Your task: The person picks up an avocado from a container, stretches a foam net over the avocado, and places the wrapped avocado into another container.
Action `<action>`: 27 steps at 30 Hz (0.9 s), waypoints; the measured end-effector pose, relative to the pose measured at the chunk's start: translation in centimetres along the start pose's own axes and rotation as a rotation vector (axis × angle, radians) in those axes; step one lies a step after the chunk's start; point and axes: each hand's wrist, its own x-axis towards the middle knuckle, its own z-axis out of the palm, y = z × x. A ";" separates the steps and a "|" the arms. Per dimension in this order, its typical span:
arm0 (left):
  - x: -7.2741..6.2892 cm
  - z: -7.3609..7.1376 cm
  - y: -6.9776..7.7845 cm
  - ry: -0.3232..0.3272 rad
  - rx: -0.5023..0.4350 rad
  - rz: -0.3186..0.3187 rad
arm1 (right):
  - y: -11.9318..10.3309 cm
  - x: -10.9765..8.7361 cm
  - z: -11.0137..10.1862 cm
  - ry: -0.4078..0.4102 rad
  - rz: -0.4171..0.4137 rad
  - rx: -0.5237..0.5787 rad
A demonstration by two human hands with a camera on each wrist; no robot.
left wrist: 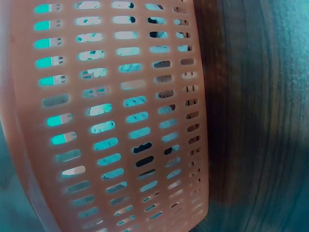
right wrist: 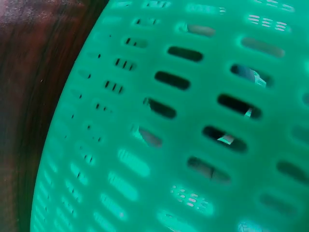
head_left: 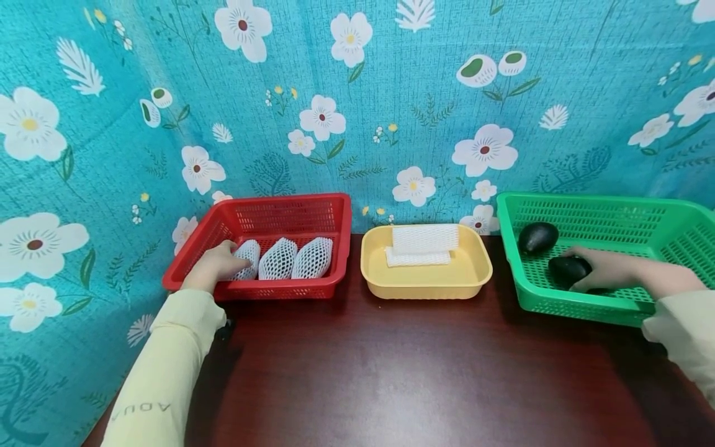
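Note:
In the head view, my left hand (head_left: 218, 262) reaches over the front left of the red basket (head_left: 301, 288), its fingers and thumb around the leftmost white foam-netted oval fruit (head_left: 249, 253). Two more netted fruits, a middle one (head_left: 278, 259) and a right one (head_left: 313, 258), lie beside it. My right hand (head_left: 606, 268) is inside the green basket (head_left: 581, 308), gripping a dark, glossy, egg-shaped fruit (head_left: 566, 269) by its right side. Another such dark fruit (head_left: 539, 238) lies behind it. Basket walls fill much of both wrist views and hide the hands there.
A yellow tray (head_left: 424, 290) stands between the baskets, with white foam netting sleeves (head_left: 426, 239) in it. All three containers sit on a dark reddish wooden table (head_left: 391, 366). Behind them hangs a blue flowered cloth (head_left: 357, 112), which also runs along the left side.

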 end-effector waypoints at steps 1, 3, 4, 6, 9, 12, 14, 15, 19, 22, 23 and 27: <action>0.0 0.0 0.0 0.005 0.001 0.005 | 0.1 -0.2 0.0 0.001 0.000 0.003; -0.1 0.0 -0.1 0.018 0.009 0.014 | 0.2 -0.6 0.0 0.003 0.000 0.006; -0.1 -0.1 -0.1 0.023 0.012 0.018 | 0.2 -0.8 0.0 0.005 0.000 0.005; -0.2 -0.1 0.0 0.032 0.021 0.026 | 0.3 -1.2 0.0 0.015 -0.005 -0.005; -0.3 -0.1 0.0 0.043 0.037 0.037 | 0.2 -1.7 0.1 0.036 -0.010 -0.033; -0.5 -0.2 0.2 0.068 0.035 0.059 | 0.0 -2.0 0.1 0.055 -0.018 -0.033; -0.7 -0.2 0.2 0.094 0.036 0.078 | -0.2 -2.3 0.1 0.068 -0.018 -0.012; -0.8 -0.2 0.3 0.105 0.036 0.088 | -0.3 -2.4 0.0 0.076 -0.020 -0.005; -1.0 -0.2 0.5 0.134 0.044 0.110 | -0.9 -2.9 -0.3 0.113 -0.014 0.004; -1.3 -0.1 0.7 0.144 0.063 0.133 | -1.4 -3.2 -0.4 0.139 0.008 -0.004; -1.4 0.0 0.8 0.152 0.072 0.146 | -1.6 -3.3 -0.4 0.146 0.019 -0.003; -1.8 0.3 1.1 0.182 0.099 0.199 | -2.0 -3.8 -0.5 0.177 0.044 -0.001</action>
